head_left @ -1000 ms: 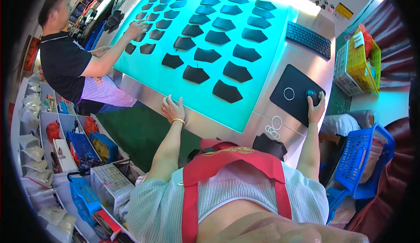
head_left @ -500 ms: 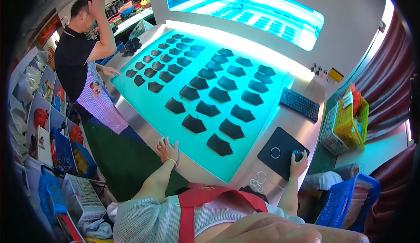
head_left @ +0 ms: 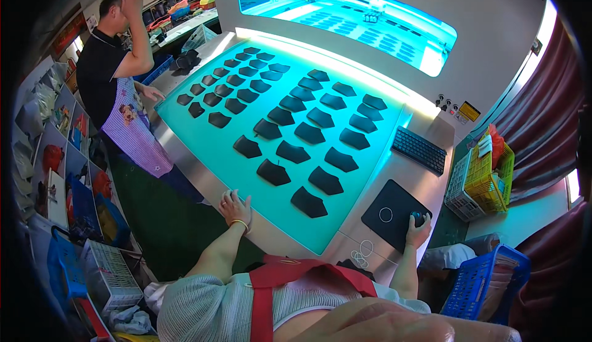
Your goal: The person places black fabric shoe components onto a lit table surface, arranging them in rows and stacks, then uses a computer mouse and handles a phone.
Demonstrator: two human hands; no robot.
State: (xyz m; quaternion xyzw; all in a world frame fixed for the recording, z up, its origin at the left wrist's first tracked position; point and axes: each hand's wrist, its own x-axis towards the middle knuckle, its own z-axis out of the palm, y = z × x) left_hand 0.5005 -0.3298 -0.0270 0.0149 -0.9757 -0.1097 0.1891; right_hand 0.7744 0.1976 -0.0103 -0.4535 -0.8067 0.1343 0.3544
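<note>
My left hand (head_left: 235,209) rests flat with fingers spread on the metal front edge of a big glowing teal table (head_left: 203,148). Rows of several black cut pieces (head_left: 309,202) lie on the lit surface. My right hand (head_left: 419,228) is closed over a dark computer mouse (head_left: 419,218) at the near corner of a black mouse pad (head_left: 390,209) on the table's right side.
A black keyboard (head_left: 419,150) lies beyond the pad. Another person (head_left: 117,89) in a black shirt and apron stands at the table's left side with one hand raised to the head. Yellow basket (head_left: 487,179) and blue basket (head_left: 484,283) stand right. Shelves and crates line the left.
The view has lifted, so the machine's back hood and screen now show. The other person took their hands off the pieces and raised one to the head. My hands stayed put.
</note>
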